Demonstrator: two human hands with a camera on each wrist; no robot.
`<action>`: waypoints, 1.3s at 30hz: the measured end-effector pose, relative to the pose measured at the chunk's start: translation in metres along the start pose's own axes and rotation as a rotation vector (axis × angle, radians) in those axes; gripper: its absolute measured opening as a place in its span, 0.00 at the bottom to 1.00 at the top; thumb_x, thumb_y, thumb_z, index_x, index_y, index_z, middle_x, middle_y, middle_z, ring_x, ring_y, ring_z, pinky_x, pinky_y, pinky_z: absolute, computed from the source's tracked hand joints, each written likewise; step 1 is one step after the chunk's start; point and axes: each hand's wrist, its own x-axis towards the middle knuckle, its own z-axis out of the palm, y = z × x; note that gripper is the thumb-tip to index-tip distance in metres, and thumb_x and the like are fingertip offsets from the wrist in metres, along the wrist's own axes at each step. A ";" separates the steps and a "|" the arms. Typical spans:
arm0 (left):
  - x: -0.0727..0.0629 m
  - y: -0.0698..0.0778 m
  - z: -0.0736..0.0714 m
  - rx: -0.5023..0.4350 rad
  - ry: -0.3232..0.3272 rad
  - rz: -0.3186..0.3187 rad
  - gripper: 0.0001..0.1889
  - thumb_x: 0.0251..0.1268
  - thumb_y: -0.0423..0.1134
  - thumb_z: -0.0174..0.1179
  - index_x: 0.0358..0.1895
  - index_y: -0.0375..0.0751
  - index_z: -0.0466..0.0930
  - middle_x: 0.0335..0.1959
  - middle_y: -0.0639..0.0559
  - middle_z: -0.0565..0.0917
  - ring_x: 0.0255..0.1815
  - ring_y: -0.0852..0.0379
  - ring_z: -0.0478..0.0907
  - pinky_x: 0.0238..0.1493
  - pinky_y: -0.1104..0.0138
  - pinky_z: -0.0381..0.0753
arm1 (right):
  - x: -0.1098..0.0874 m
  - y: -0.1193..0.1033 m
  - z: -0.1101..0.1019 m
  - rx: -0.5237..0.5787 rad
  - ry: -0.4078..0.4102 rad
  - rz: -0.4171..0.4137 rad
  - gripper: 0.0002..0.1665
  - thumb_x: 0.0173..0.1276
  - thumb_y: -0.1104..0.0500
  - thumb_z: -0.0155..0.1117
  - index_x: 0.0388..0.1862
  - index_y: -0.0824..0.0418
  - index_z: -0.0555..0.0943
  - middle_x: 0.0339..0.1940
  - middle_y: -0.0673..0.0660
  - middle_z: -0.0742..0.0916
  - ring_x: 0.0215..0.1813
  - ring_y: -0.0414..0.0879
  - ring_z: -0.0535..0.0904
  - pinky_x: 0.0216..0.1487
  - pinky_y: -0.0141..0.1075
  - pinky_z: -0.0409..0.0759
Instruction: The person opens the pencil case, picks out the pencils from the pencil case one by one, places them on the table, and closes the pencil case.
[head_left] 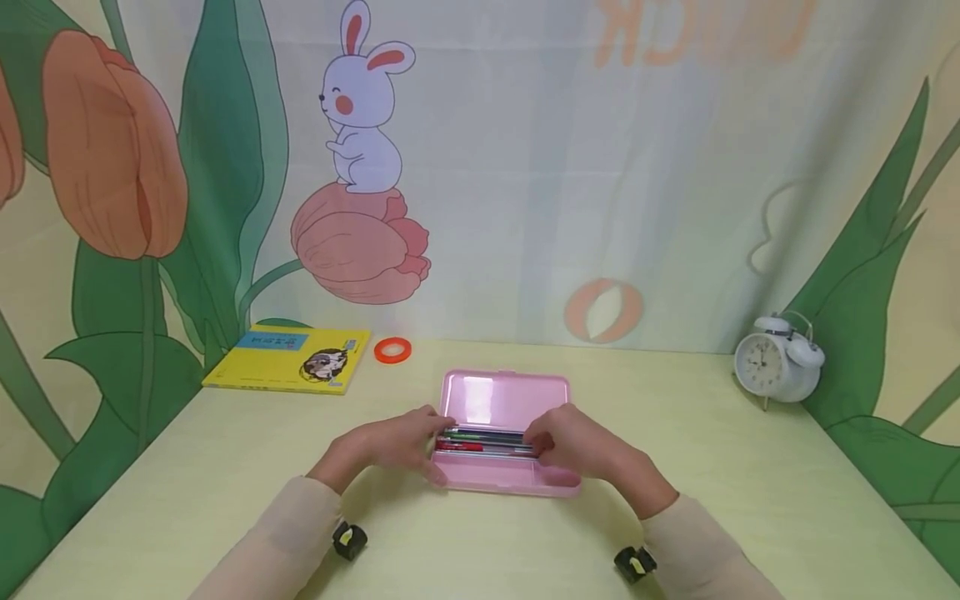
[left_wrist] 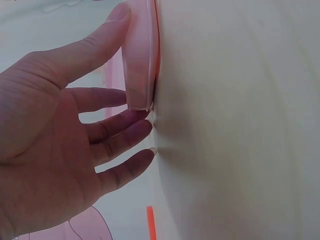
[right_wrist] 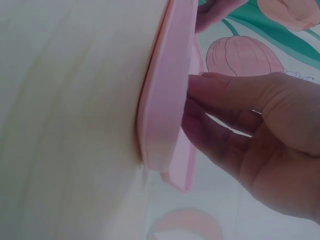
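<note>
A pink pencil case (head_left: 502, 477) lies open on the table, its lid (head_left: 517, 396) tipped back behind it. Several slim pens (head_left: 480, 437), among them a red one and a green one, lie lengthwise inside. At the case's left end, my left hand (head_left: 401, 440) holds it between thumb and index finger; in the left wrist view the other fingers are spread beside the end wall (left_wrist: 137, 75). My right hand (head_left: 577, 442) dips into the case with bent fingers, pinching at the pens' right ends. Its fingertips are partly hidden behind the case wall (right_wrist: 167, 100).
A yellow book (head_left: 262, 367) lies at the back left, beside an orange ring (head_left: 392, 350). On the far right stands a white alarm clock (head_left: 776, 362). A printed curtain (head_left: 510, 183) hangs behind the table (head_left: 480, 550).
</note>
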 end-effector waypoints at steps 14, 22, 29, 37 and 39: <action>-0.001 0.003 -0.001 0.009 -0.001 -0.021 0.48 0.52 0.51 0.77 0.75 0.40 0.64 0.61 0.47 0.71 0.60 0.51 0.68 0.66 0.55 0.69 | 0.001 -0.003 0.006 -0.095 -0.059 0.024 0.14 0.60 0.79 0.60 0.34 0.63 0.85 0.20 0.48 0.72 0.26 0.40 0.67 0.26 0.29 0.63; -0.003 0.003 -0.001 0.016 -0.007 -0.027 0.48 0.52 0.51 0.77 0.76 0.41 0.63 0.61 0.47 0.70 0.60 0.51 0.68 0.65 0.55 0.70 | 0.001 -0.003 0.006 -0.117 -0.075 0.022 0.29 0.57 0.81 0.57 0.53 0.61 0.87 0.18 0.48 0.67 0.25 0.40 0.61 0.25 0.29 0.61; -0.003 0.003 0.000 0.001 -0.008 -0.024 0.48 0.52 0.50 0.76 0.76 0.40 0.63 0.62 0.46 0.70 0.59 0.51 0.67 0.66 0.55 0.69 | -0.001 -0.006 0.006 -0.126 -0.103 0.055 0.32 0.59 0.80 0.55 0.57 0.56 0.86 0.22 0.49 0.67 0.26 0.41 0.60 0.27 0.30 0.61; -0.003 0.001 0.000 -0.010 -0.004 -0.014 0.48 0.53 0.50 0.76 0.76 0.40 0.63 0.62 0.46 0.69 0.60 0.50 0.67 0.66 0.55 0.69 | -0.003 -0.008 0.005 -0.185 -0.120 0.075 0.32 0.62 0.78 0.57 0.58 0.52 0.86 0.23 0.51 0.70 0.26 0.42 0.59 0.25 0.31 0.60; -0.003 0.002 0.000 -0.017 -0.004 -0.018 0.48 0.53 0.50 0.76 0.76 0.40 0.63 0.62 0.47 0.69 0.60 0.50 0.67 0.66 0.55 0.69 | -0.003 -0.009 0.004 -0.198 -0.121 0.067 0.31 0.63 0.78 0.57 0.57 0.51 0.86 0.23 0.51 0.72 0.26 0.41 0.60 0.26 0.31 0.60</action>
